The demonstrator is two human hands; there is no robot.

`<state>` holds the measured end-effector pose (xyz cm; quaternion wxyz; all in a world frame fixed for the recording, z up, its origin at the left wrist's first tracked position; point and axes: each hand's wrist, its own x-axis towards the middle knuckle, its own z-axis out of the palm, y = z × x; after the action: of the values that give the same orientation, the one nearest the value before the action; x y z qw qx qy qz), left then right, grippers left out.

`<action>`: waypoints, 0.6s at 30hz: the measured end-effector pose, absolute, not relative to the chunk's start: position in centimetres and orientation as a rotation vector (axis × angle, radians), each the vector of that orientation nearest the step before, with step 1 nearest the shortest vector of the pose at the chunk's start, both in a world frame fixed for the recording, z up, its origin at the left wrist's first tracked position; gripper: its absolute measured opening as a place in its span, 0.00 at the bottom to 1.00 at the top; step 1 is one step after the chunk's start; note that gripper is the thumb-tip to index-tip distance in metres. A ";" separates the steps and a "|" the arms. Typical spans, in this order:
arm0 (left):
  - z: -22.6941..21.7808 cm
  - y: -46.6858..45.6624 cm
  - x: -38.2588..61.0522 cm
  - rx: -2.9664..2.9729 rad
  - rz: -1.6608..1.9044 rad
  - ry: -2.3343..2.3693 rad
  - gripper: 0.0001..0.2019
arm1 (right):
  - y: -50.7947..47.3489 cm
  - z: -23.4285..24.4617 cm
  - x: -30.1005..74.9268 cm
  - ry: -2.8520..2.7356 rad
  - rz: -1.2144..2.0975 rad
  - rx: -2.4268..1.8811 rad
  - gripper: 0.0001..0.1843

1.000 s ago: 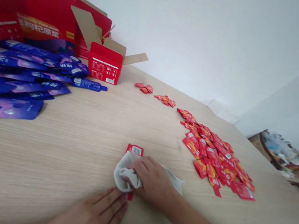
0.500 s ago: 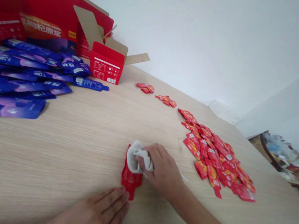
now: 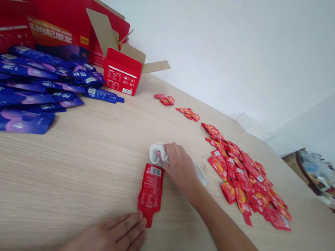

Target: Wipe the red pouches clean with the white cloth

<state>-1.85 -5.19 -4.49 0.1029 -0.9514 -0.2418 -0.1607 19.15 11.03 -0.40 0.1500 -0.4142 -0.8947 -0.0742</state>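
A red pouch [image 3: 151,191] with a white barcode label lies flat on the wooden table [image 3: 81,171], its narrow end toward me. My left hand [image 3: 107,244] rests flat on the table, fingers stretched out, fingertips touching the pouch's near tip. My right hand [image 3: 178,166] is closed around a bunched white cloth [image 3: 156,154] just beyond the pouch's far end. Part of the cloth trails out to the right of that hand.
A heap of several red pouches [image 3: 243,175] lies to the right. Two small red clusters [image 3: 185,112] sit farther back. Blue-purple pouches [image 3: 20,95] are piled at the left, with an open small red box [image 3: 121,75] and larger red cartons [image 3: 43,21] behind.
My right hand slid the cloth away from me along the red pouch, uncovering its whole length. My left hand stayed at the near tip.
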 end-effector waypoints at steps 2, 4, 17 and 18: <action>-4.6 -5.3 -1.8 -2.809 -0.498 -0.737 0.19 | 8.7 0.1 19.6 -2.486 -0.128 -1.144 0.08; -4.5 -5.5 -1.8 -2.829 -0.520 -0.783 0.19 | 5.7 0.0 20.1 -2.490 -0.034 -1.101 0.07; -3.9 -5.1 -1.6 -2.765 -0.449 -0.670 0.18 | 11.4 -1.5 18.8 -2.599 -0.262 -1.307 0.06; -3.8 -5.0 -1.8 -2.758 -0.463 -0.657 0.19 | 11.9 -1.1 19.2 -2.552 -0.285 -1.326 0.07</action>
<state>-1.76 -4.99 -3.82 0.1342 -0.9514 -0.2266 -0.1599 19.24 11.92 -1.15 0.1257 -0.4551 -0.8761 -0.0977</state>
